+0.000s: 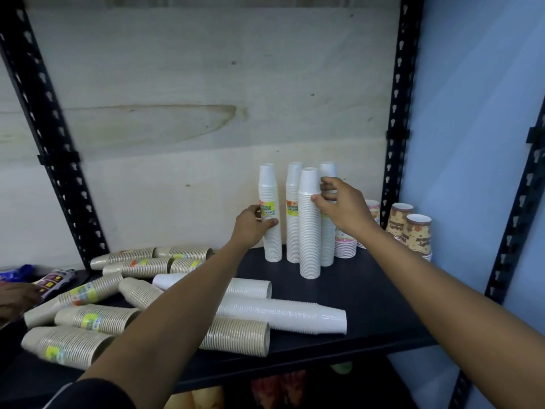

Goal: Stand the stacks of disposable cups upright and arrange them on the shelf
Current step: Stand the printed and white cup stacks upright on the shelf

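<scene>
Dark shelf [368, 308], black slotted uprights at each side, pale board behind.

Nearest, front left: beige cup stacks [70, 346], several, lying on their sides at mixed angles, most with a yellow-green label band; one more beige stack [239, 336] lies under the forearms near the shelf's front edge.

Front centre: long white stack [283, 315] lying flat, closed end pointing right. Just behind it, a second white stack [250, 287] also on its side, partly covered by the left forearm.

Middle: front upright white stack [309, 231], closed end up, standing a little ahead of the others. Right hand [343, 208] has thumb and fingers closed around its upper part, close below the top.

Beside it to the left: labelled upright white stack [269, 214], held at mid-height by the left hand [253, 227], fingers wrapped around it just below the label.

Behind: two more upright white stacks [292, 214], one labelled, one partly hidden by the right hand.

Far right, near the upright: short patterned cup stacks [345, 245], and brown printed cups [417, 234] standing mouth up.

Far left edge: coloured packets [54, 280] and part of another person's hand.
</scene>
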